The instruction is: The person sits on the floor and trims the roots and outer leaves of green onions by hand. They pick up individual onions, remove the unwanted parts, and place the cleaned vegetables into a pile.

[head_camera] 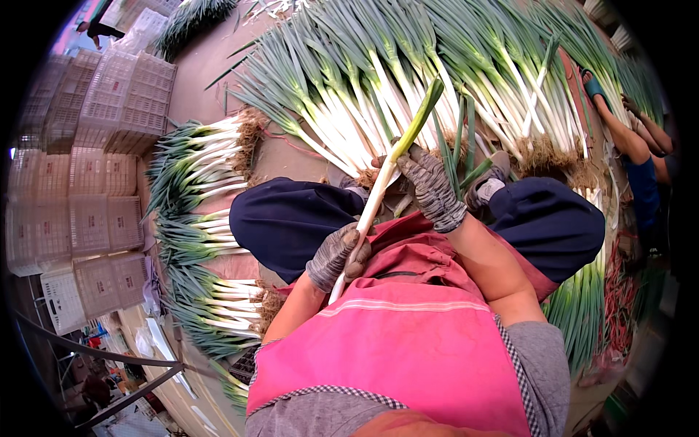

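Note:
A single long green onion (377,199) slants across my lap, its white shank low and its blunt green top pointing up and right. My left hand (339,258), in a grey knit glove, is wrapped around the lower white part. Higher up, my right hand (432,183), gloved alike, grips the shank just below the green part; a fingertip shows on the far side. Loose green leaves (457,145) lie beside the right hand. Beyond both hands spreads a large row of rooted green onions (349,117). What lies under the right palm is hidden.
Bundled green onions (205,158) lie on the ground at left, with stacked plastic crates (104,213) behind them. More onions (579,306) and red ties (620,306) are at right. Another person's leg (628,134) is at the right edge; a person (98,28) is far off, upper left.

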Available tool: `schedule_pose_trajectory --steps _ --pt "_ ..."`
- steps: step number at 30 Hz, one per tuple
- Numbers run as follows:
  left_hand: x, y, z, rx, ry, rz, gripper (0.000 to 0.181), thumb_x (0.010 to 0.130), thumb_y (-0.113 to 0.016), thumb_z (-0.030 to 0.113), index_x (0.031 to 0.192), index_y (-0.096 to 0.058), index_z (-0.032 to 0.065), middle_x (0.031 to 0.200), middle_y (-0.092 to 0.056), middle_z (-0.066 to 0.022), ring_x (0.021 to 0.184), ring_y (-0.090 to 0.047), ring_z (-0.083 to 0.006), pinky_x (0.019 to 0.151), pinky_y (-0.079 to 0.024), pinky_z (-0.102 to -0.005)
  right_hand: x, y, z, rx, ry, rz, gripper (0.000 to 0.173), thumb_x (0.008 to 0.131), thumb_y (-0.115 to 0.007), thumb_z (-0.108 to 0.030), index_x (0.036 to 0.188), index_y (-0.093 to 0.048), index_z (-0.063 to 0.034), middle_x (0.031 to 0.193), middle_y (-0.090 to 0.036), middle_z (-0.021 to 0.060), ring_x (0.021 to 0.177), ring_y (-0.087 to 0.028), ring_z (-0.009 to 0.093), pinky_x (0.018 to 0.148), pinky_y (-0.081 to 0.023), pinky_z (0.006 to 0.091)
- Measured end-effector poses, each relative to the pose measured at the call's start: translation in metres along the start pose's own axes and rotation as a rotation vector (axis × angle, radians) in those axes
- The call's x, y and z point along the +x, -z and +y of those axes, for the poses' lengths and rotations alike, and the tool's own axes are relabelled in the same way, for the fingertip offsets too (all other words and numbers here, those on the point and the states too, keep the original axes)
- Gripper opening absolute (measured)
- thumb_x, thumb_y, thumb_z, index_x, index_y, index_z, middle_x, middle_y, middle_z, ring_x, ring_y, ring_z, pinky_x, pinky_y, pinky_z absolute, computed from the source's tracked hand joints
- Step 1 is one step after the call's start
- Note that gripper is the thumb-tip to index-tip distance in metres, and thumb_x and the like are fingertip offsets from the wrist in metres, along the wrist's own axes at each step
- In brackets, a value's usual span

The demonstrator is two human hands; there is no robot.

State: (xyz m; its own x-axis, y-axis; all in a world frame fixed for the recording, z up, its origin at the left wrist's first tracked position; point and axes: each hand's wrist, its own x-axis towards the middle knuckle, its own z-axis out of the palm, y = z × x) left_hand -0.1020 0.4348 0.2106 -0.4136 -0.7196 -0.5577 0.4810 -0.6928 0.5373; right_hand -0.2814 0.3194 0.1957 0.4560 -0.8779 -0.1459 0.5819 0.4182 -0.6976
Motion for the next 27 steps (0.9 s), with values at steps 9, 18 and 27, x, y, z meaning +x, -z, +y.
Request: schedule_pose_trajectory --steps 9,18,27 --pt "0.0 0.01 -0.008 -0.355 0.107 -0.192 0.037 0.084 -0.051 0.031 0.106 -0.042 0.002 0.06 -0.043 -0.0042 0.036 -0.034 -0.008 0.032 -0.028 -0.0185 0.004 0.015 0.016 -0.513 0.181 0.147 0.022 0.083 -0.046 -0.007 0.104 -0.048 0.0005 0.088 -0.057 0.0087 0.08 -0.055 0.013 0.072 -0.046 0.0253" --pt "0.003 0.002 -0.019 -0.531 0.248 -0.43 0.042 0.087 -0.045 0.032 0.107 -0.041 -0.0048 0.054 -0.041 -0.0038 0.035 -0.037 -0.0071 0.032 -0.033 -0.0175 0.029 0.056 0.058 0.432 -0.478 -0.376 0.014 0.085 -0.042 -0.016 0.089 -0.052 -0.0078 0.064 -0.054 0.0036 0.054 -0.053 0.016 0.053 -0.046 0.0253" --pt "-0.018 0.004 -0.001 0.14 -0.008 0.01 0.043 0.077 -0.058 0.039 0.099 -0.049 0.0036 0.057 -0.045 -0.0013 0.044 -0.04 -0.0073 0.039 -0.031 -0.0188 0.009 0.145 0.02 -2.165 -0.447 0.339 0.024 0.076 -0.049 -0.021 0.092 -0.06 -0.0062 0.086 -0.06 0.0185 0.081 -0.059 0.03 0.069 -0.046 0.0374"
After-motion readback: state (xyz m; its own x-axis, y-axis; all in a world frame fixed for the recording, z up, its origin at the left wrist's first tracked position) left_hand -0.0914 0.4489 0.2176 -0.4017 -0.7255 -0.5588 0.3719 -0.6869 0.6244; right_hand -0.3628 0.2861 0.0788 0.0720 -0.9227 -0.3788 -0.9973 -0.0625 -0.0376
